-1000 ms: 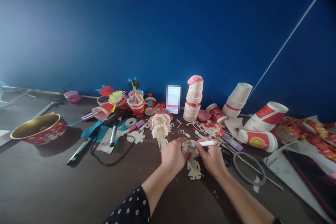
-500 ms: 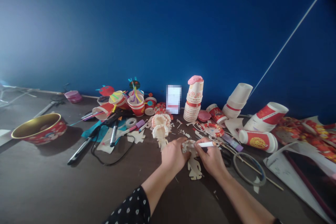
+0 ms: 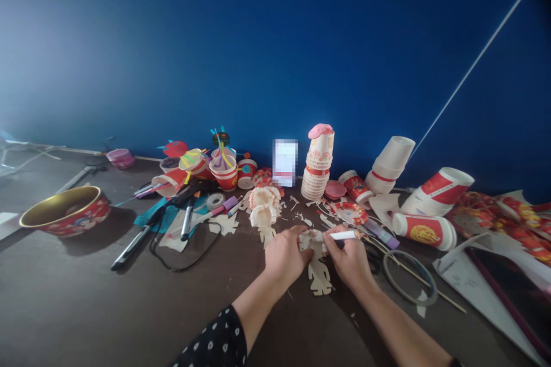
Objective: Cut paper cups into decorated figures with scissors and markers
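Observation:
My left hand (image 3: 287,253) is closed on the upper part of a cream paper cut-out figure (image 3: 319,279), which lies on the table. The figure's upper end has curled edges with red marks, and the fingers hide part of it. In my right hand (image 3: 350,264) is a slim white marker (image 3: 344,235), pinched between thumb and fingers. It lies almost level over the figure's upper end, its tip too small to make out. A similar curled paper cut-out (image 3: 263,217) rests just beyond my left hand.
A stack of paper cups (image 3: 317,169) stands behind the hands. To the right are a lying red cup (image 3: 424,232), a roll of tape (image 3: 408,278) and a dark tablet (image 3: 512,292). At left sit a gold-lined bowl (image 3: 64,215) and a black-and-silver pen-shaped tool (image 3: 133,249).
My right hand and the marker have shifted slightly to the right. My left hand and the paper figure stay in place.

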Available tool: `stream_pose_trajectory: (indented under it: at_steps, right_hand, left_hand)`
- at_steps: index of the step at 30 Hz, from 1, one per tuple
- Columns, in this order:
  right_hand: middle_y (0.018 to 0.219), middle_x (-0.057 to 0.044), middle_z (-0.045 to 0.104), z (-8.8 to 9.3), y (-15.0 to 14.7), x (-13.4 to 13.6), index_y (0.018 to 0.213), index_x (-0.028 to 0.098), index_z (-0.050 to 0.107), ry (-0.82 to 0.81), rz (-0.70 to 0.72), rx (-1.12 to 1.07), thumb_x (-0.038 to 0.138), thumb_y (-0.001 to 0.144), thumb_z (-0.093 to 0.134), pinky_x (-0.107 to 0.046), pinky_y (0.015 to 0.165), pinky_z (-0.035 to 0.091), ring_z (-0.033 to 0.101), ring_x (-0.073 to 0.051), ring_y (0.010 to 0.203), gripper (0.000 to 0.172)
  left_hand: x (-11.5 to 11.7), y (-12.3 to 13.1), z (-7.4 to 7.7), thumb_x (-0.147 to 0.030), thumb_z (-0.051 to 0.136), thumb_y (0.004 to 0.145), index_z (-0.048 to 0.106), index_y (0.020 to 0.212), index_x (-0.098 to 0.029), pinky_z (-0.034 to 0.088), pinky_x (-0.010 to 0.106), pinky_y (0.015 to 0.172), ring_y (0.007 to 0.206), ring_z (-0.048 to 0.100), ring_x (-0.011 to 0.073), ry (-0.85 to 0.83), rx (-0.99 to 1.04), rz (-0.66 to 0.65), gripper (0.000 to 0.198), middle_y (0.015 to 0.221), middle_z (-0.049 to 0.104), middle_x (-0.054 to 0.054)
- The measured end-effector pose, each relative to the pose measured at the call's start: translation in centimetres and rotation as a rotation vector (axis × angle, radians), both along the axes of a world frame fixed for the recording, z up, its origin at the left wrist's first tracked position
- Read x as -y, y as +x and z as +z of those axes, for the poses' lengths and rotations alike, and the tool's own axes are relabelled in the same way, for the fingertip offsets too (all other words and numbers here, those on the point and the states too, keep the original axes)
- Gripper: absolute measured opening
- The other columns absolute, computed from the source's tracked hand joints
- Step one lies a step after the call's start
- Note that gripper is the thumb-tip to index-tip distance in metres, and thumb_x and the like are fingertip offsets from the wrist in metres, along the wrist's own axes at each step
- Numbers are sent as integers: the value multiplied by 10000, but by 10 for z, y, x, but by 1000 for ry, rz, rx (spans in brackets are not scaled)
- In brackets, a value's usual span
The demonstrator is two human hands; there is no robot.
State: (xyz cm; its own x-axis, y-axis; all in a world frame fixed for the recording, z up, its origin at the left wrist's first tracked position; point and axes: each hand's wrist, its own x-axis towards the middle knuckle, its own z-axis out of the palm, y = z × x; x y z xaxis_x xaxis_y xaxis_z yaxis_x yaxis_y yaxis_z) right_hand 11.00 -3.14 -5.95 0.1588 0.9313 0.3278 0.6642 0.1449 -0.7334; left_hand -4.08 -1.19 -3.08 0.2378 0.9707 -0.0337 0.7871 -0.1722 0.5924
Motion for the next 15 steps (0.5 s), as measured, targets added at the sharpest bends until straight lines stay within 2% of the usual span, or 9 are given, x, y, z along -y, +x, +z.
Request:
stream_pose_trajectory:
  at_steps: [15]
  right_hand:
    - [546,-9,604,3,-1,1,710,180,549,3,37,48,387,808,436,-232,505,398,560,-166,516,255]
  left_hand:
    - [0,0,1,-312,589,649,539,1109,-279,421,262,736,900,581,203,1,-12,-2,464,989,640,22]
